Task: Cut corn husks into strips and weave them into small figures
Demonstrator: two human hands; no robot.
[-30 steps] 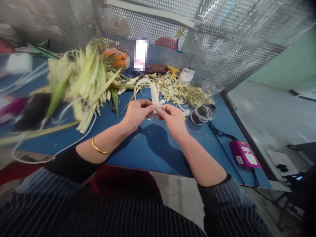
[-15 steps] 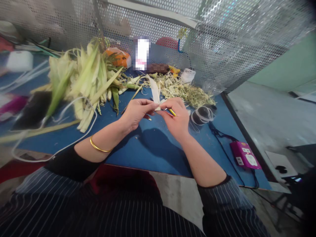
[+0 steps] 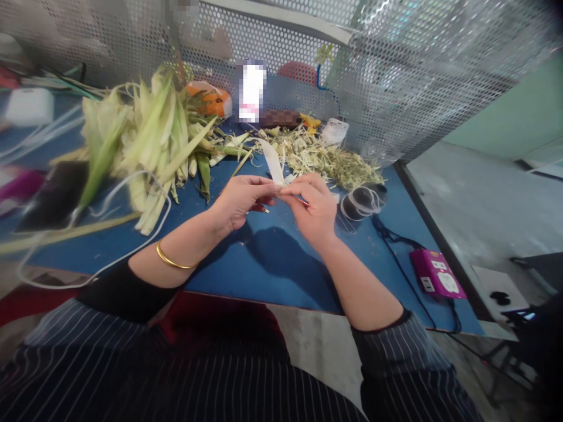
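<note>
Over the middle of the blue table (image 3: 281,281), a pale strip of husk (image 3: 273,161) stands up from between my fingertips. My left hand (image 3: 241,202) pinches its lower end between thumb and fingers. My right hand (image 3: 313,211) meets it there, its thumb and forefinger closed on the same end. A thin red object shows at the right hand's fingers, too small to name. Behind my hands lies a heap of shredded husk (image 3: 329,155). A pile of green and cream corn husks (image 3: 153,135) spreads to the left.
A spool with white cord (image 3: 363,202) is right of my hands. Farther right sits a purple power socket box (image 3: 437,273) with black cables. A white cable (image 3: 163,220) curves across the left. Behind stand an orange packet (image 3: 209,98), a blurred bright phone (image 3: 252,91) and perforated mesh (image 3: 281,35).
The right hand's fingers have shifted slightly at the husk end. The yellow piece that showed there is now out of sight, and a thin red one shows. The strip leans a little more left.
</note>
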